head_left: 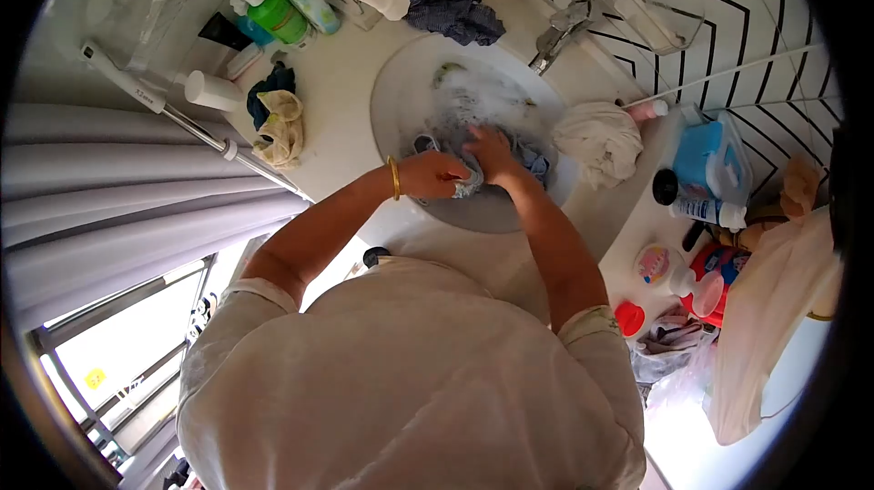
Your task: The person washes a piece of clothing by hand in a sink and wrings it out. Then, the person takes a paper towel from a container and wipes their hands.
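Note:
A round white washbasin [386, 94] holds foamy water and a wet grey-blue cloth [531, 160], part of which lies under the suds. My left hand [433, 175], with a gold bangle at the wrist, is closed on a light grey bunched part of this cloth. Close on its right, my right hand [492, 155] bends down over the same cloth, its fingers curled against it and their tips partly hidden. Bits of dark fabric show in the water beside both hands.
A metal faucet [560, 33] reaches in from the upper right. Around the basin lie a dark checked cloth [452, 9], a white cloth [601, 142] and a cream cloth [280, 130]. Green pump bottles [278, 16] stand at upper left; a blue container [701, 158] sits right.

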Motion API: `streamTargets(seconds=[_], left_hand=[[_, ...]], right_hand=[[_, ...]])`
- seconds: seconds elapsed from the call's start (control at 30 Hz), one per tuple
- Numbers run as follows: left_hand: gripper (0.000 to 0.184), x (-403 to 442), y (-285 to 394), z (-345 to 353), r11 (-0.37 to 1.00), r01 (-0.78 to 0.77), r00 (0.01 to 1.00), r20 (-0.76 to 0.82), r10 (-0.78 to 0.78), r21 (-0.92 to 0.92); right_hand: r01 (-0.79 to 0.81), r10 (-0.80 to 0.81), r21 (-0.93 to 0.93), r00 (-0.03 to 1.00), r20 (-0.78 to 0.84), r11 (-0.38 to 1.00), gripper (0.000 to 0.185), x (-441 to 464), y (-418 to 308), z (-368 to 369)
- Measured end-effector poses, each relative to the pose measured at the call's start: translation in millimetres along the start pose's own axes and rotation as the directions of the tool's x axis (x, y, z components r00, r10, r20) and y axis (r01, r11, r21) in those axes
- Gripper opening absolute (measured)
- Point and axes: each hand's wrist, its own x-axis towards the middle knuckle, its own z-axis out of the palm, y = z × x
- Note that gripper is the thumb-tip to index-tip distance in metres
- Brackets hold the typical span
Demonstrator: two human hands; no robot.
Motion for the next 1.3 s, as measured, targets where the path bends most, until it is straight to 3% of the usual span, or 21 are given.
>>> streamTargets(seconds=[0.03, 0.1, 0.17, 0.2, 0.27, 0.3, 0.37, 0.43, 0.47, 0.5, 0.57, 0.67, 0.77, 0.87, 1.0, 1.07, 1.17, 1.27, 1.3], left_hand=[[0.033, 1, 4, -1, 0.996, 0.041, 0.998, 0.050, -0.045, 0.075], [0.034, 1, 4, -1, 0.985, 0.097, 0.991, 0.082, -0.110, 0.145], [0.037, -1, -5, 5, 0.983, 0.136, 0.988, 0.051, -0.144, 0.124], [0.038, -1, -8, 9, 0.968, 0.229, 0.973, -0.001, -0.231, -0.098], [0.039, -1, -14, 18, 0.783, 0.338, 0.908, -0.039, -0.418, -0.523], [0.040, 1, -20, 21, 0.772, 0.318, 0.915, -0.035, -0.401, -0.550], [0.041, 8, -37, 27, 0.748, 0.278, 0.929, -0.029, -0.368, -0.602], [0.047, 21, -50, 30, 0.864, 0.240, 0.926, -0.164, -0.341, -0.443], [0.050, 26, -54, 32, 0.908, 0.224, 0.920, -0.231, -0.317, -0.354], [0.052, 27, -53, 32, 0.968, 0.089, 0.897, -0.404, -0.180, -0.234], [0.056, 29, -51, 32, 0.989, -0.128, 0.737, -0.660, 0.145, 0.074], [0.061, 21, -33, 16, 0.994, -0.068, 0.802, -0.597, 0.004, -0.085], [0.060, 15, -10, -7, 0.927, -0.071, 0.962, -0.272, -0.035, -0.369], [0.061, 20, -13, -17, 0.961, -0.219, 0.943, -0.289, 0.165, -0.166], [0.058, 18, 6, -36, 0.812, -0.351, 0.921, -0.329, 0.209, -0.466], [0.058, 15, 20, -42, 0.673, -0.299, 0.951, -0.266, 0.155, -0.676], [0.043, 13, 37, -41, 0.718, -0.189, 0.982, -0.120, 0.146, -0.670], [0.031, 7, 31, -51, 0.915, -0.069, 0.974, -0.224, -0.023, -0.398], [0.027, 1, 29, -57, 0.844, -0.130, 0.957, -0.287, -0.029, -0.520]], right_hand=[[0.030, -0.017, -0.119, 0.993, 0.113, 0.992, 0.047, -1, -4, -7], [-0.029, 0.010, 0.055, 0.946, 0.324, 0.998, 0.039, 4, 4, 0], [-0.243, 0.163, 0.335, 0.955, 0.249, 0.910, 0.031, -5, 18, -6], [-0.328, 0.246, 0.469, 0.942, 0.227, 0.820, 0.028, -10, 21, -12], [-0.342, 0.343, 0.759, 0.925, 0.166, 0.554, 0.024, -21, 11, -44], [-0.311, 0.396, 0.867, 0.906, 0.147, 0.390, 0.023, -27, 5, -58], [-0.222, 0.413, 0.919, 0.908, 0.072, 0.327, 0.019, -34, -2, -70], [-0.125, 0.416, 0.963, 0.909, 0.015, 0.240, 0.018, -42, -6, -74], [-0.074, 0.409, 0.980, 0.912, -0.008, 0.184, 0.017, -46, -6, -76], [-0.023, 0.403, 0.992, 0.915, -0.031, 0.127, 0.017, -50, -6, -78], [0.060, 0.373, 0.997, 0.925, -0.073, 0.046, 0.020, -61, -3, -87], [0.177, 0.342, 0.975, 0.932, -0.121, -0.137, 0.020, -69, -13, -113], [0.262, 0.351, 0.928, 0.923, -0.160, -0.265, 0.015, -76, -38, -147], [0.325, 0.272, 0.870, 0.934, -0.233, -0.371, 0.012, -82, -58, -171], [0.402, 0.072, 0.758, 0.900, -0.429, -0.513, 0.016, -85, -62, -178], [0.374, 0.157, 0.805, 0.927, -0.341, -0.460, 0.017, -88, -66, -180], [0.354, 0.186, 0.826, 0.935, -0.302, -0.438, 0.017, -92, -75, -187], [0.342, 0.148, 0.825, 0.939, -0.309, -0.449, 0.016, -95, -73, -188], [0.339, 0.136, 0.824, 0.940, -0.312, -0.453, 0.016, -98, -68, -185]])
